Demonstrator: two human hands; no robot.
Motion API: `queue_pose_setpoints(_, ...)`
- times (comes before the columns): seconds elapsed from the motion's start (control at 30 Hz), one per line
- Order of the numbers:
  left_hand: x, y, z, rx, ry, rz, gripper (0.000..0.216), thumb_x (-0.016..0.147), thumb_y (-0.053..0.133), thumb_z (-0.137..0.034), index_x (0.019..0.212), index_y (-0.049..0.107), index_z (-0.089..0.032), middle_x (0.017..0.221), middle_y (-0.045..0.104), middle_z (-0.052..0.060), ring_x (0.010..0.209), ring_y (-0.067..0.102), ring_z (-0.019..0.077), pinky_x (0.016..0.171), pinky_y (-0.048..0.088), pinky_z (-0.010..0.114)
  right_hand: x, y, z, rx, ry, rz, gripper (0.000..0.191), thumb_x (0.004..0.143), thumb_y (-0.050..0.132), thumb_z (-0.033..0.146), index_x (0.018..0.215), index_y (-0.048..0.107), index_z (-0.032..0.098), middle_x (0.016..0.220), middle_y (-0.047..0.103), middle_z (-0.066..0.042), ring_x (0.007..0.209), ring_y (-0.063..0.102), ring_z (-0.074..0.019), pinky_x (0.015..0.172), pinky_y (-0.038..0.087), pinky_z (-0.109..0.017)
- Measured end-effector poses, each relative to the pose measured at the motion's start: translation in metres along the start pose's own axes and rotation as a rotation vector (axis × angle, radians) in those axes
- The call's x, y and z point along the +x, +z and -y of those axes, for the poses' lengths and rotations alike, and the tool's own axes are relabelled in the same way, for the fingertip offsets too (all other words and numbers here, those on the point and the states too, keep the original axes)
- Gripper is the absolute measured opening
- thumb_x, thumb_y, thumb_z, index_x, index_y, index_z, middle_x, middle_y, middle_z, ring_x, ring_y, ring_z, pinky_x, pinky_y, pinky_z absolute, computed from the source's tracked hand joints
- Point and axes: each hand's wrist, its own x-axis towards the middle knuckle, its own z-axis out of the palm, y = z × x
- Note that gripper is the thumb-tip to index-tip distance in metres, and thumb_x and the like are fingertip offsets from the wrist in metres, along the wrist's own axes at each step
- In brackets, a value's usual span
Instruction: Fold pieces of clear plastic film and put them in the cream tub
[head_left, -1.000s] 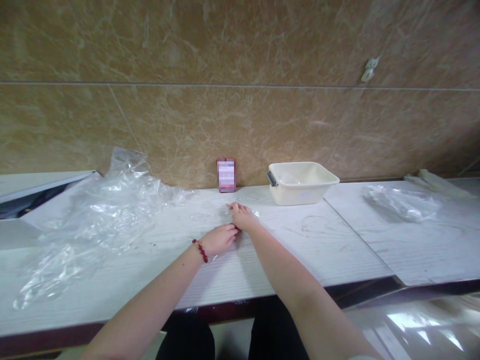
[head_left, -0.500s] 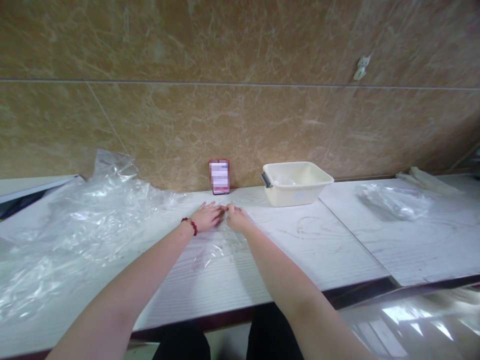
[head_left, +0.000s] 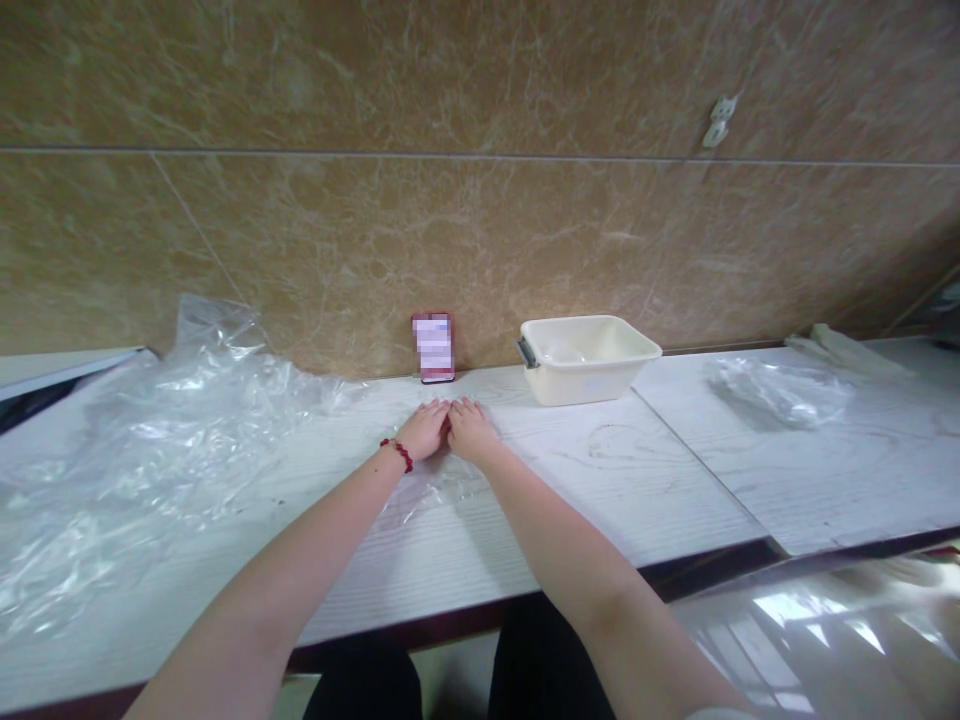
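Observation:
Both my hands lie side by side, touching, on a small clear plastic bag (head_left: 420,495) spread flat on the white table (head_left: 525,520). My left hand (head_left: 426,430), with a red bead bracelet on the wrist, rests palm down with its fingers stretched forward. My right hand (head_left: 466,428) lies the same way, fingers flat and pressed on the far end of the bag. Neither hand grips anything. The bag runs back towards me under both forearms.
A large heap of crumpled clear plastic (head_left: 150,440) covers the table's left side. A cream plastic tub (head_left: 589,358) stands at the back right of my hands, a small red phone-like object (head_left: 433,347) leans on the marble wall, and another clear bag (head_left: 772,390) lies right.
My left hand has moved forward from behind the right hand to lie beside it, and its fingers have flattened. The view has shifted slightly.

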Motion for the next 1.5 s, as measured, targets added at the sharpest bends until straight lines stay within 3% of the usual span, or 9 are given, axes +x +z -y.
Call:
queue_pose_setpoints(0.13,0.005,0.012,0.004,-0.007,-0.012,0.071,0.047,0.081,0.028,-0.025,0.126,0.031,-0.012,0.133,0.029,0.009,0.123,0.021,0.0191,0.099,0.017,0.037,-0.012,0.003,0.008,-0.009,0.117,0.027,0.049,0.079,0.03,0.027,0.125,0.03,0.009,0.131,0.03,-0.013,0.121,0.02,-0.0232,0.096,0.015,-0.041)
queue_pose_setpoints(0.4,0.006,0.006,0.023,0.031,-0.146,0.123,0.054,0.077,0.024,-0.054,0.127,0.024,-0.032,0.137,0.021,0.002,0.124,0.016,0.0231,0.096,0.012,0.046,-0.018,0.009,0.015,-0.06,0.215,0.119,0.061,0.08,0.021,0.048,0.131,0.021,0.014,0.138,0.011,-0.009,0.124,0.005,-0.0275,0.095,0.0,-0.051)
queue_pose_setpoints(0.57,-0.002,-0.001,0.044,0.021,-0.253,0.127,0.051,0.079,0.019,-0.052,0.127,0.024,-0.035,0.138,0.019,0.001,0.124,0.017,0.0243,0.095,0.014,0.046,-0.021,0.008,0.015,-0.089,0.241,0.113,0.063,0.078,0.017,0.055,0.131,0.017,0.022,0.138,0.009,-0.008,0.124,0.002,-0.0308,0.09,-0.005,-0.057)
queue_pose_setpoints(0.7,-0.018,-0.012,0.065,0.063,-0.429,0.108,0.05,0.081,0.017,-0.046,0.126,0.029,-0.028,0.136,0.024,0.005,0.123,0.017,0.0274,0.094,0.012,0.052,-0.022,0.008,0.016,-0.106,0.264,0.134,0.063,0.077,0.015,0.057,0.132,0.015,0.025,0.138,0.008,-0.008,0.124,-0.001,-0.0321,0.087,-0.008,-0.06)
queue_pose_setpoints(0.8,-0.034,-0.019,0.054,0.111,-0.42,0.031,0.052,0.082,0.018,-0.043,0.127,0.03,-0.02,0.134,0.026,0.01,0.124,0.014,0.0275,0.095,0.01,0.052,-0.021,0.01,0.016,-0.108,0.281,0.14,0.063,0.077,0.015,0.058,0.131,0.015,0.026,0.139,0.007,-0.007,0.123,-0.002,-0.0328,0.085,-0.009,-0.061)
queue_pose_setpoints(0.93,-0.06,-0.013,0.001,0.04,-0.19,0.048,0.051,0.083,0.017,-0.042,0.127,0.027,-0.02,0.134,0.028,0.006,0.123,0.019,0.0209,0.098,0.014,0.045,-0.02,0.013,0.014,-0.102,0.281,0.121,0.062,0.077,0.017,0.058,0.131,0.016,0.028,0.138,0.008,-0.007,0.123,-0.001,-0.0331,0.085,-0.011,-0.061)
queue_pose_setpoints(1.07,-0.086,-0.001,-0.039,0.017,-0.233,0.092,0.055,0.081,0.021,-0.045,0.128,0.027,-0.017,0.135,0.024,0.009,0.124,0.018,0.0247,0.096,0.015,0.047,-0.021,0.011,0.014,-0.1,0.279,0.126,0.062,0.077,0.017,0.057,0.131,0.016,0.028,0.138,0.008,-0.007,0.124,0.0,-0.032,0.086,-0.01,-0.06)
queue_pose_setpoints(1.27,-0.114,-0.01,-0.024,0.012,-0.247,0.119,0.058,0.076,0.023,-0.058,0.128,0.024,-0.032,0.138,0.018,0.002,0.125,0.013,0.0257,0.096,0.009,0.049,-0.023,0.004,0.017,-0.103,0.297,0.168,0.062,0.077,0.016,0.058,0.131,0.014,0.028,0.139,0.004,-0.006,0.124,-0.002,-0.0308,0.086,-0.008,-0.06)
queue_pose_setpoints(1.5,-0.151,-0.02,0.006,0.028,-0.332,0.164,0.067,0.069,0.025,-0.066,0.128,0.02,-0.035,0.139,0.014,0.002,0.125,0.01,0.0291,0.093,0.006,0.055,-0.026,0.005,0.006,-0.122,0.278,0.172,0.064,0.076,0.015,0.06,0.131,0.013,0.028,0.139,0.005,-0.005,0.124,-0.001,-0.0288,0.091,-0.004,-0.055)
